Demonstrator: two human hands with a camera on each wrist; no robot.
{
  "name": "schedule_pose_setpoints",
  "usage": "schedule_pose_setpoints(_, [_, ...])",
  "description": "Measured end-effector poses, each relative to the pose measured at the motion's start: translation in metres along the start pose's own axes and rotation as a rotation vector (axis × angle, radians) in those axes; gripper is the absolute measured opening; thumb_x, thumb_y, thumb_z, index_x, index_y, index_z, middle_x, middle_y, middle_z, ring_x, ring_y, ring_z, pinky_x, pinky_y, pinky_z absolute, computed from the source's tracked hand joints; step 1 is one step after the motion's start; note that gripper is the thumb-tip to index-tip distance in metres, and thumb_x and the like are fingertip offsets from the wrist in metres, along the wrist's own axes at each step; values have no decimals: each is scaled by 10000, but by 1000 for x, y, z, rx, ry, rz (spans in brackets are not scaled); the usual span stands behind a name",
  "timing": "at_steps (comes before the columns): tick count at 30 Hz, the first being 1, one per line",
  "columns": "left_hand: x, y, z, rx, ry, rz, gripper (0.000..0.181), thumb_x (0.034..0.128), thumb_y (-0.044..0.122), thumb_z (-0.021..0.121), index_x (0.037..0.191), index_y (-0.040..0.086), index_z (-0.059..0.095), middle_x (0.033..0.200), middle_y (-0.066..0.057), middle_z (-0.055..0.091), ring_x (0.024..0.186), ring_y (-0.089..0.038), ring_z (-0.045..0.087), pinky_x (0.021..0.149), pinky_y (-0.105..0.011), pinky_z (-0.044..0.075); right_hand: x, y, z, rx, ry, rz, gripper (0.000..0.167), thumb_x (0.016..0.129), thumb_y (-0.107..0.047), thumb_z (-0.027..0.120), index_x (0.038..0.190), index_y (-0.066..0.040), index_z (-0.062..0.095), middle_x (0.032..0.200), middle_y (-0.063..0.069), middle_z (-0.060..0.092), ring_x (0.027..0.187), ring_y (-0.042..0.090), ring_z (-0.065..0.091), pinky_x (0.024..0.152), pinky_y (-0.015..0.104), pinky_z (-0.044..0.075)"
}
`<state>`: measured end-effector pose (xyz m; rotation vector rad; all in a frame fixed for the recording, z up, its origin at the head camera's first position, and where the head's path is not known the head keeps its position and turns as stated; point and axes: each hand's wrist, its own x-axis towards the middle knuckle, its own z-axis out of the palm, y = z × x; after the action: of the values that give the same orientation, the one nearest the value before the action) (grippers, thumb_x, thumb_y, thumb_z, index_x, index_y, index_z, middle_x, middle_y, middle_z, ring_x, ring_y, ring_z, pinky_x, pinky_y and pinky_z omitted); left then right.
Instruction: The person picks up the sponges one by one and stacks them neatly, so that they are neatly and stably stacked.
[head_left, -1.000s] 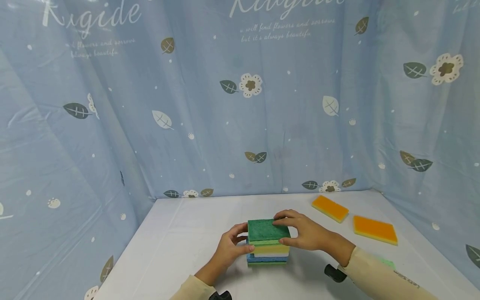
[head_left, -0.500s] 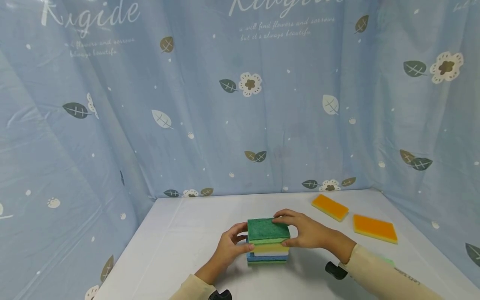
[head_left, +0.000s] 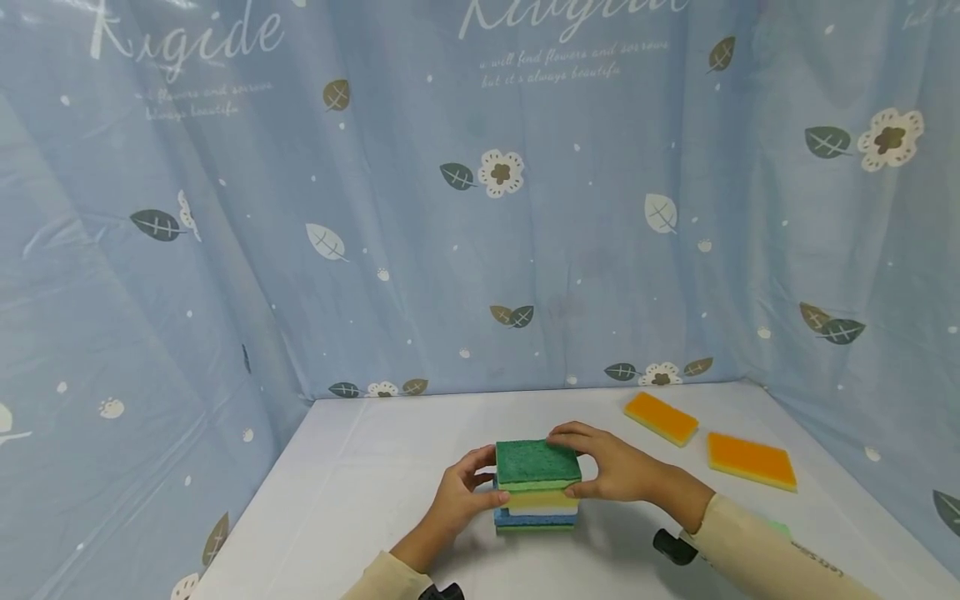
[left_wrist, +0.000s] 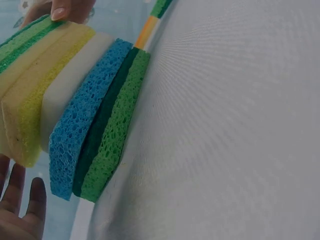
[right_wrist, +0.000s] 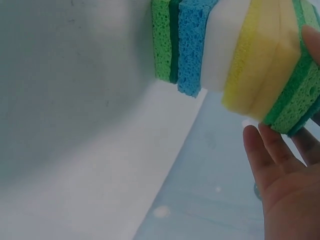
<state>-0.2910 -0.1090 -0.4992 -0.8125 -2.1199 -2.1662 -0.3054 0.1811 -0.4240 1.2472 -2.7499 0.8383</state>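
A stack of sponges (head_left: 538, 503) is stood at the near middle of a white table (head_left: 390, 442), its edges not quite lined up. Its base is formed by a bottom sponge (left_wrist: 116, 131), light green and full of pores, backed by a dark green pad. On that is laid a blue sponge (left_wrist: 82, 120), bright and just as pitted, then a smooth white block (left_wrist: 70, 85), then yellow and tan layers (right_wrist: 265, 65). The stack is capped by a top green sponge (head_left: 536, 462), its rough dark green face turned upward above a lighter green band. The right side is gripped by the right hand (head_left: 617, 467), thumb on the near face, fingers bent at the far edge. The left side is pinched by the left hand (head_left: 459, 493) between thumb and fingers. To the right, well apart, a far orange sponge (head_left: 660, 418) and a near orange sponge (head_left: 752, 462), both yellow-edged, are laid flat. The table is enclosed by a blue curtain (head_left: 585, 275) printed with leaves and flowers
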Motion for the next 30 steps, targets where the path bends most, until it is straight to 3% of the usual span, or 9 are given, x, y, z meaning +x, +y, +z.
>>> schedule_pose_setpoints(4, [2, 1, -1, -4, 13, 13, 747, 788, 67, 805, 1436, 63, 434, 1326, -150, 522, 1226, -287, 480, 1006, -494, 400, -1, 2, -1, 43, 3, 14, 743, 809, -415, 774, 1444, -193, 458, 1453, -28, 413, 1201, 164, 488, 958, 438, 467])
schedule_pose_setpoints(10, [3, 4, 1, 8, 28, 44, 712, 804, 78, 796, 1428, 91, 453, 1329, -149, 516, 1226, -279, 482, 1014, -494, 395, -7, 6, -4, 73, 4, 7, 787, 813, -404, 780, 1477, -209, 407, 1469, 0, 392, 1241, 199, 473, 949, 408, 478])
schedule_pose_setpoints(18, [5, 11, 5, 214, 37, 81, 702, 805, 158, 815, 1423, 153, 481, 1349, -71, 515, 1172, -221, 487, 977, -497, 411, -21, 15, -9, 38, 41, 13, 771, 824, -374, 785, 1477, -217, 407, 1442, -17, 416, 1178, 211, 513, 919, 404, 493])
schedule_pose_setpoints(22, [6, 14, 7, 212, 42, 36, 704, 806, 104, 807, 1425, 124, 473, 1371, -94, 499, 1184, -252, 476, 985, -539, 393, -30, 20, -12, 28, 57, 9, 760, 827, -397, 777, 1471, -211, 418, 1426, -12, 433, 1161, 218, 528, 905, 399, 501])
schedule_pose_setpoints(30, [0, 44, 14, 184, 19, 2, 688, 820, 80, 789, 1419, 25, 455, 1360, -157, 494, 1183, -313, 473, 989, -584, 372, -52, 30, -19, -14, 27, 90, 773, 827, -500, 737, 1470, -204, 428, 1431, 25, 436, 1141, 231, 544, 886, 440, 507])
